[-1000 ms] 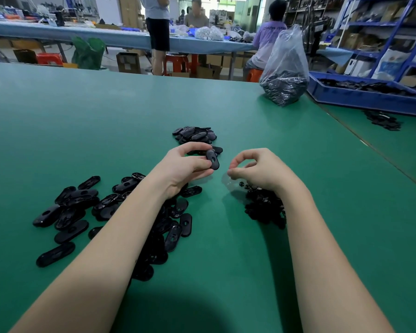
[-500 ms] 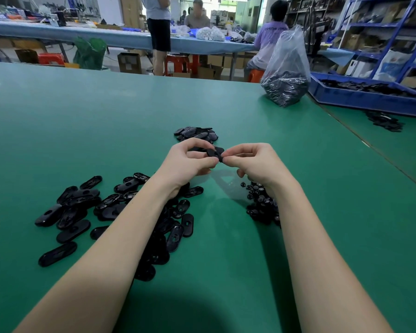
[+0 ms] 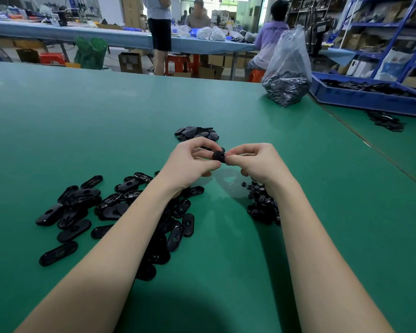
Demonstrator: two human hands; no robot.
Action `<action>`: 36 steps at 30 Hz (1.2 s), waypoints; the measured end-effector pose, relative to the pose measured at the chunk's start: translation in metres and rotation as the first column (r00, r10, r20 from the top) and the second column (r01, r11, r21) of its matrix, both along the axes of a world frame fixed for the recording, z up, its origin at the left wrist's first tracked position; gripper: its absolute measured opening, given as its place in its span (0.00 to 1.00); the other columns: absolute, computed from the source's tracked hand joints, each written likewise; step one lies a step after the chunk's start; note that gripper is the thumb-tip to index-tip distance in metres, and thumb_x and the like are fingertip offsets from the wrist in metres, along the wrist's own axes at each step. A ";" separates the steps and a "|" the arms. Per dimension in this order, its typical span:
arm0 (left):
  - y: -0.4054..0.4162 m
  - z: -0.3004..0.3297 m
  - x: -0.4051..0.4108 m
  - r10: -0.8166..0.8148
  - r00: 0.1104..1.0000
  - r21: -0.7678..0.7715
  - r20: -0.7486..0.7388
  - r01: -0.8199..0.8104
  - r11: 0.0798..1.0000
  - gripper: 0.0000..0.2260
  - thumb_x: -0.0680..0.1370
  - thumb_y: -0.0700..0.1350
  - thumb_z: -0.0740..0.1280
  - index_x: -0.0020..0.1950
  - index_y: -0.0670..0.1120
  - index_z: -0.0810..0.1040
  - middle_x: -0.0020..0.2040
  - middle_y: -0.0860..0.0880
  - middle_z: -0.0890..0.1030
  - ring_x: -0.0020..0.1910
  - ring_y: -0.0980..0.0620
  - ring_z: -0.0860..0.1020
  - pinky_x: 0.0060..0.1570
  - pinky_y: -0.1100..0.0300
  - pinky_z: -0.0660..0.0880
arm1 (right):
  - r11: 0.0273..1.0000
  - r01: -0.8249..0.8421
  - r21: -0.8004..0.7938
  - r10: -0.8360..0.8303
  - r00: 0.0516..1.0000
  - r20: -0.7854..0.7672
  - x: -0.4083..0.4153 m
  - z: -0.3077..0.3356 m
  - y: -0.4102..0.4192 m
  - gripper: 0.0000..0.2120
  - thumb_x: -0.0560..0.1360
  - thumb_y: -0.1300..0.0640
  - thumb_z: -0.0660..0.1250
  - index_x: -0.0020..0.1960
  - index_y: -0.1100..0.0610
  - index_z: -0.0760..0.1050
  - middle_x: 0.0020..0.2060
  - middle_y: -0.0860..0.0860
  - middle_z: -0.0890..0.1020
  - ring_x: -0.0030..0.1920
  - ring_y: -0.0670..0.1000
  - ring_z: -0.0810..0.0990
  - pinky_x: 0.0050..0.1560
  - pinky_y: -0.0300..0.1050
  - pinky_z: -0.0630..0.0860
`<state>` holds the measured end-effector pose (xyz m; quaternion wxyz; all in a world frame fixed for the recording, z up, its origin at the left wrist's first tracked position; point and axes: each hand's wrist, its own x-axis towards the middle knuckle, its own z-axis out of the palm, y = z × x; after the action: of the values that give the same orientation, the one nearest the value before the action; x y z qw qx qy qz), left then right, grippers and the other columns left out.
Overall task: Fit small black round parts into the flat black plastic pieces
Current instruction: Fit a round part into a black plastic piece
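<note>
At the centre of the green table, just above its surface, both hands meet over one flat black piece. The left hand pinches that piece between thumb and curled fingers, steadying it, while the right hand closes its fingertips against the piece's near end, most likely pressing a small round part into its hole; the round part itself is hidden between the fingers, so I cannot tell whether it is seated. Supplies lie within easy reach of each hand: a spread of unfitted flat pieces at eight o'clock under the left forearm, and a heap of small round parts at four o'clock beneath the right wrist. A smaller pile at twelve o'clock, just beyond the hands, is probably where finished pieces go. Farther off at two o'clock stand a plastic bag of dark parts and a blue tray.
</note>
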<state>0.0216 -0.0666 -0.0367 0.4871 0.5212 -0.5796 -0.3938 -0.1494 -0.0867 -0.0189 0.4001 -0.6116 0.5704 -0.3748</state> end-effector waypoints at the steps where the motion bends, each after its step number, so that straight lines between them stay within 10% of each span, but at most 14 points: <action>1: 0.000 0.000 0.000 0.001 1.000 -0.005 0.012 -0.001 1.000 0.11 0.73 0.34 0.74 0.50 0.48 0.83 0.39 0.54 0.86 0.38 0.58 0.81 0.41 0.61 0.81 | 1.000 0.001 0.000 -0.001 1.000 -0.003 0.000 0.000 0.000 0.02 0.72 0.56 0.75 0.41 0.50 0.85 0.24 0.40 0.76 0.22 0.41 0.68 0.23 0.30 0.63; 36: 0.006 0.004 -0.007 0.090 0.963 0.189 -0.254 -0.042 0.981 0.09 0.74 0.29 0.70 0.49 0.41 0.81 0.41 0.42 0.84 0.37 0.49 0.82 0.45 0.64 0.82 | 0.999 -0.007 -0.033 0.007 1.000 -0.019 0.005 -0.012 -0.004 0.03 0.70 0.55 0.76 0.39 0.51 0.83 0.26 0.41 0.79 0.23 0.39 0.72 0.25 0.31 0.66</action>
<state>0.0148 -0.0610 -0.0331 0.5224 0.5263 -0.4541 -0.4938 -0.1444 -0.0909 -0.0305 0.3859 -0.6236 0.5657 -0.3771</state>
